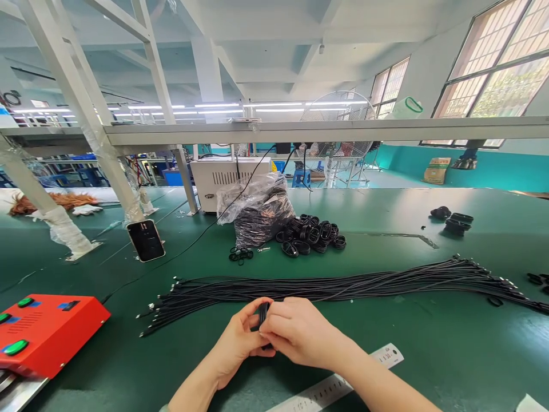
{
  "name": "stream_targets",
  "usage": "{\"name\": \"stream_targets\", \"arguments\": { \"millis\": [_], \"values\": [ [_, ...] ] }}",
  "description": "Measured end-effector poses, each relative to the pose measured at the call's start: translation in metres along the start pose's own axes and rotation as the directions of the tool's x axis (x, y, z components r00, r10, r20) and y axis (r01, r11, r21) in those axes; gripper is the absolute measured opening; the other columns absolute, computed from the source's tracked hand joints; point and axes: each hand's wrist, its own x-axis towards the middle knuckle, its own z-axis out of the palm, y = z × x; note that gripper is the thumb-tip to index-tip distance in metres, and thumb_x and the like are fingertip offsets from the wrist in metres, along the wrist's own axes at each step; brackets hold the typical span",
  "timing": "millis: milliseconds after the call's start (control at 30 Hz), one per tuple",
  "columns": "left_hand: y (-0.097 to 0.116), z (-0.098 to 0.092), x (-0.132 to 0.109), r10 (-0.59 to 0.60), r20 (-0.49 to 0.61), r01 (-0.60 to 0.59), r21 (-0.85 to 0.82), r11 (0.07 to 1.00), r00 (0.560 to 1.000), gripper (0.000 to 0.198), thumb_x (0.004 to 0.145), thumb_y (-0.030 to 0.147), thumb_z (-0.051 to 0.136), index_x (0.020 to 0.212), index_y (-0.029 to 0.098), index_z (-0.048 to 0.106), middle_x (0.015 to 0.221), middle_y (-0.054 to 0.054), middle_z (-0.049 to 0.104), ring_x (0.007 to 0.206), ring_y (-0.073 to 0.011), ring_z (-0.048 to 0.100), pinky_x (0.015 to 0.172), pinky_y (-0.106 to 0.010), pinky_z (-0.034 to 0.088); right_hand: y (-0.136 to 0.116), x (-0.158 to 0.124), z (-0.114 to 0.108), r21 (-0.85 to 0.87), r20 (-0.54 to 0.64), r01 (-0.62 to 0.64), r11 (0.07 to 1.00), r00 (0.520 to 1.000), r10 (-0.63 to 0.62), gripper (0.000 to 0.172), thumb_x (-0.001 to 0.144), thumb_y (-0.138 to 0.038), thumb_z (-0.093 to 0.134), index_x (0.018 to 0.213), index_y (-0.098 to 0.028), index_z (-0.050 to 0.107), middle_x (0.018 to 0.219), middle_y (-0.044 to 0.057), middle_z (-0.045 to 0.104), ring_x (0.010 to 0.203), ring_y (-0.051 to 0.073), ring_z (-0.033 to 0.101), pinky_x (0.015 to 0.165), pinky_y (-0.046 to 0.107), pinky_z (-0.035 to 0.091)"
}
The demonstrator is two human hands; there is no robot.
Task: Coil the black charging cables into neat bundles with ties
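red box (77, 332): lower left, cut by the left edge; a stretch of green tabletop (128, 366) lies between it and the left hand (240, 337).
phone (146, 240): left of centre, well above the red box's right edge.
left hand: lower centre, thumb and fingers curled around a black coil.
black coil (263, 312): lower centre, between both hands.
right hand (295, 329): lower centre, fingertips pinching the same coil.
straight cables (334, 288): a wide band from left of centre to the right edge, bounding the hands' room above.
steel ruler (309, 397): bottom, slanting beneath the right forearm.
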Motion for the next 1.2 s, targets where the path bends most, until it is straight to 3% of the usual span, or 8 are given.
{"name": "stream_targets", "arguments": {
  "millis": [100,333,500,600,733,833,1000,1200],
  "values": [
    [0.005,0.000,-0.004,0.020,0.030,-0.019,-0.052,0.998,0.999,0.062,0.066,0.016,0.080,0.121,0.029,0.056,0.097,-0.002,0.068,0.072,-0.0132,0.067,0.071,-0.030,0.057,0.000,-0.001,-0.007,-0.198,-0.002,0.092,0.976,0.996,-0.095,0.020,0.091,-0.017,0.048,0.075,-0.018,0.059,0.067,-0.001,0.056,0.059,0.011,0.045,0.056,0.027,0.029],
    [0.013,0.000,-0.017,0.182,0.145,-0.148,-0.218,0.965,0.973,0.050,0.076,0.019,0.073,0.120,0.034,0.055,0.125,-0.004,0.061,0.078,-0.0156,0.069,0.070,-0.029,0.057,0.009,-0.003,-0.006,-0.399,-0.122,0.028,0.917,0.989,-0.083,0.026,0.093,-0.018,0.043,0.071,-0.018,0.058,0.061,-0.002,0.050,0.053,0.011,0.040,0.055,0.028,0.027],
    [0.013,-0.003,-0.018,0.240,0.143,-0.204,-0.230,0.952,0.960,0.052,0.074,0.022,0.074,0.120,0.036,0.055,0.132,-0.005,0.058,0.082,-0.0179,0.069,0.071,-0.031,0.056,0.012,-0.004,0.006,-0.291,-0.096,-0.067,0.954,0.995,0.040,0.016,0.090,-0.017,0.052,0.076,-0.018,0.060,0.067,-0.001,0.057,0.058,0.012,0.047,0.057,0.026,0.031],
    [0.013,-0.002,-0.014,0.232,0.081,-0.221,-0.122,0.968,0.969,0.059,0.070,0.021,0.078,0.122,0.035,0.055,0.134,-0.007,0.056,0.084,-0.0205,0.070,0.073,-0.032,0.056,0.015,-0.002,-0.004,-0.089,-0.015,-0.243,0.966,0.970,0.243,0.010,0.086,-0.019,0.058,0.077,-0.020,0.063,0.073,0.000,0.062,0.063,0.013,0.053,0.059,0.026,0.035],
    [0.006,0.002,-0.007,0.237,-0.042,-0.235,0.061,0.970,0.971,0.074,0.059,0.020,0.085,0.125,0.033,0.054,0.134,-0.009,0.055,0.086,-0.0236,0.070,0.076,-0.035,0.056,0.013,0.004,-0.012,0.412,0.064,-0.571,0.711,0.796,0.602,0.019,0.090,-0.032,0.054,0.082,-0.020,0.066,0.070,0.000,0.062,0.056,0.012,0.051,0.053,0.024,0.038],
    [-0.001,0.004,-0.002,0.261,-0.062,-0.254,0.110,0.961,0.963,0.072,0.056,0.022,0.086,0.121,0.030,0.057,0.132,-0.009,0.057,0.084,-0.0228,0.069,0.076,-0.036,0.057,0.007,0.007,-0.004,0.625,0.241,-0.629,0.463,0.719,0.652,0.026,0.083,-0.042,0.062,0.075,-0.017,0.065,0.062,-0.001,0.060,0.053,0.011,0.047,0.048,0.023,0.034],
    [-0.003,0.004,-0.001,0.268,-0.033,-0.262,0.134,0.956,0.963,0.066,0.055,0.022,0.086,0.116,0.028,0.061,0.119,-0.006,0.064,0.083,-0.0207,0.067,0.072,-0.033,0.056,0.002,0.007,0.007,0.766,0.315,-0.592,0.250,0.685,0.657,0.028,0.071,-0.039,0.073,0.062,-0.016,0.060,0.062,-0.001,0.061,0.056,0.010,0.046,0.050,0.022,0.031],
    [-0.001,0.003,-0.002,0.253,-0.021,-0.249,0.112,0.962,0.967,0.063,0.057,0.021,0.085,0.115,0.028,0.063,0.114,-0.005,0.066,0.085,-0.0218,0.067,0.072,-0.034,0.055,0.007,0.004,0.006,0.823,0.359,-0.549,0.142,0.698,0.619,0.033,0.069,-0.042,0.075,0.060,-0.017,0.057,0.059,-0.003,0.058,0.051,0.008,0.038,0.050,0.023,0.028]
  ]
}}
